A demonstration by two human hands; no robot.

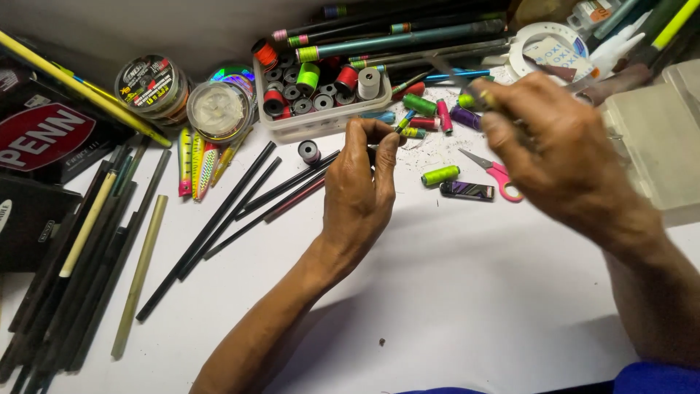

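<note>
My left hand [359, 191] rests on the white table [452, 292] at the middle, fingertips pinched on a short thin dark rod piece [374, 148]. My right hand [555, 149] hovers to the right and a little higher, blurred with motion. It is closed on a slim tool [446, 71] with a grey pointed end and a yellow-green part by the fingers. The two hands are apart. Between them lie a green thread spool [440, 175], a dark lighter [467, 190] and pink-handled scissors [497, 172].
A clear tray [321, 125] of thread spools stands behind my left hand, with long rod tubes [397, 40] at the back. Line spools [219, 109], fishing lures [197, 162] and dark rod blanks [233, 201] fill the left. A beige box [660, 138] sits right, a tape roll [548, 45] behind.
</note>
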